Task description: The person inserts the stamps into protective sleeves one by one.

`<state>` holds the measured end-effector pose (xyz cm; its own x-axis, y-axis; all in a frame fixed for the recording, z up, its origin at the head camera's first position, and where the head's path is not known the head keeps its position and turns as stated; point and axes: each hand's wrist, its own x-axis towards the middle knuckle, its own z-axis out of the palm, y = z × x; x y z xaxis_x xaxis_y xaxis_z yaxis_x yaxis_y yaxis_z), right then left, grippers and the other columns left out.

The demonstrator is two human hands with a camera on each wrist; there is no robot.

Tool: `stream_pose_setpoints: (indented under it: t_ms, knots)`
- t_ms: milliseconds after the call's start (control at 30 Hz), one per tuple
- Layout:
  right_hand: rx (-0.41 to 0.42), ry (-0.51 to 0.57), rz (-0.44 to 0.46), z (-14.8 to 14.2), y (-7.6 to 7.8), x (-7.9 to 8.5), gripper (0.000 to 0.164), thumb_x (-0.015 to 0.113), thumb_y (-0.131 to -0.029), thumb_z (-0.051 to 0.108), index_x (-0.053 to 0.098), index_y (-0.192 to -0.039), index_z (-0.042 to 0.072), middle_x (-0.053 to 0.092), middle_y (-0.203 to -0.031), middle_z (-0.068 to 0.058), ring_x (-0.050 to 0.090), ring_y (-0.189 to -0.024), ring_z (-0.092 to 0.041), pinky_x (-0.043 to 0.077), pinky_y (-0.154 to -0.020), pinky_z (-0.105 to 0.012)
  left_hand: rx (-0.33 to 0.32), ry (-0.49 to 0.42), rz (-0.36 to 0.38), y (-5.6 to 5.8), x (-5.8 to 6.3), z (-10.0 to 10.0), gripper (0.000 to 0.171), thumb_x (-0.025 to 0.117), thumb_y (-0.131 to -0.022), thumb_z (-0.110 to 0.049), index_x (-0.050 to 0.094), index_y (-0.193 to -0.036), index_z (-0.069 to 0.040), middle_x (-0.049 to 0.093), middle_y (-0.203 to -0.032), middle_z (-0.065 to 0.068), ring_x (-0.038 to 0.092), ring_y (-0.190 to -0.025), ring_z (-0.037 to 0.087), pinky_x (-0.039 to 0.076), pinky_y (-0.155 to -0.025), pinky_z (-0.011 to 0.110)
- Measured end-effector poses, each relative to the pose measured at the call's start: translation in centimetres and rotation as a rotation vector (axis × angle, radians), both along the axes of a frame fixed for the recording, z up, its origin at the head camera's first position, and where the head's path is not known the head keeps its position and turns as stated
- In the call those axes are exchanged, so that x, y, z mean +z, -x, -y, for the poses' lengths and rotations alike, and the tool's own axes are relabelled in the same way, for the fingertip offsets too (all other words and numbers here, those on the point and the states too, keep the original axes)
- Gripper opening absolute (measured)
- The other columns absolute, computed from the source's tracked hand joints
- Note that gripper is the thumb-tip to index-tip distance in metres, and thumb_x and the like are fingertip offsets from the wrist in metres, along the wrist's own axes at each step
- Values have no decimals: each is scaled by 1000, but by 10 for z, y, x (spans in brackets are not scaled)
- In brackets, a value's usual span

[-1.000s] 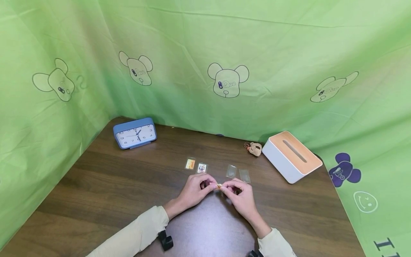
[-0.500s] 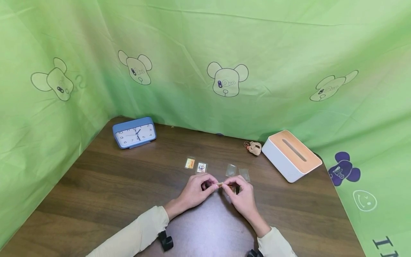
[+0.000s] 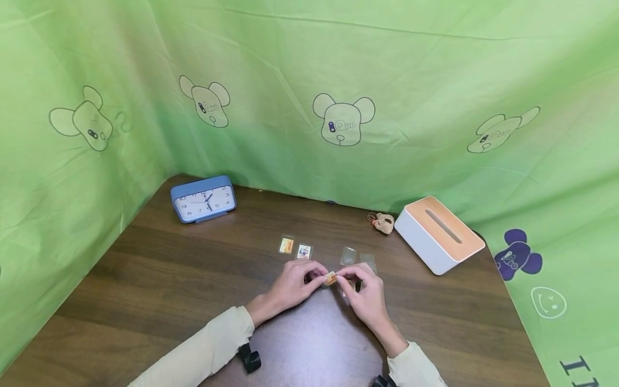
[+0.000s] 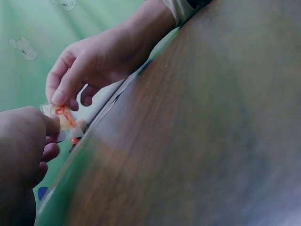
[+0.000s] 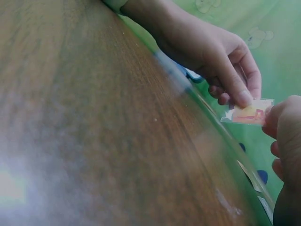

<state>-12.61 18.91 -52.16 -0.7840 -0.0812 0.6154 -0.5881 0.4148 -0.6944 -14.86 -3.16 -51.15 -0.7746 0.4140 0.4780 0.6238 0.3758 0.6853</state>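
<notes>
Between my two hands is a small card (image 3: 330,278) with an orange and yellow print. The right wrist view shows clear plastic edges round this card (image 5: 249,113). My left hand (image 3: 292,284) pinches one side of it between thumb and forefinger. On the opposite side, my right hand (image 3: 364,290) pinches it the same way. Beyond the left hand, an orange-printed card (image 3: 286,245) and a white card with a small figure (image 3: 304,251) lie in clear sleeves. Two clear sleeves (image 3: 348,256) lie beyond the right hand, the nearer partly covered by its fingers.
A blue alarm clock (image 3: 203,199) stands at the back left of the brown table (image 3: 159,279). At the back right are a white tissue box with a wood-look lid (image 3: 439,235) and a small beige trinket (image 3: 383,223). Green printed cloth (image 3: 271,70) hangs behind.
The card between my hands has turned from nearly edge-on, so its printed face now shows in the head view. Both hands stay in almost the same place.
</notes>
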Motion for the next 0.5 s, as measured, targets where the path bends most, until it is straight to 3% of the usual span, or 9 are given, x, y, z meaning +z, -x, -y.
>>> stream_pose_setpoints:
  t_ms: [167,300,500]
  knots:
    - [12,4,-15,-6,3,1,22,85,-90,-9,84,-100,10,79,-98,-9,69,-97,-19,51,-92,-20,52,56,-16,4,0,2,7,86,-97,-10,80,-101,-11,78,-90,-2,71,-81,7,59,-78,26]
    - [-13,0,-52,-13,3,1,23,84,-87,-14,83,-99,7,79,-98,-9,68,-99,-21,48,-97,-17,131,96,-74,7,-1,1,11,88,-94,-10,78,-97,-14,78,-87,-4,72,-82,10,57,-83,37]
    - [-36,-20,-40,-24,2,0,24,87,-85,-13,84,-98,7,78,-100,-9,65,-102,-23,45,-99,-17,253,122,-128,13,-3,-4,19,92,-86,-10,74,-89,-16,76,-98,0,67,-102,24,49,-92,47]
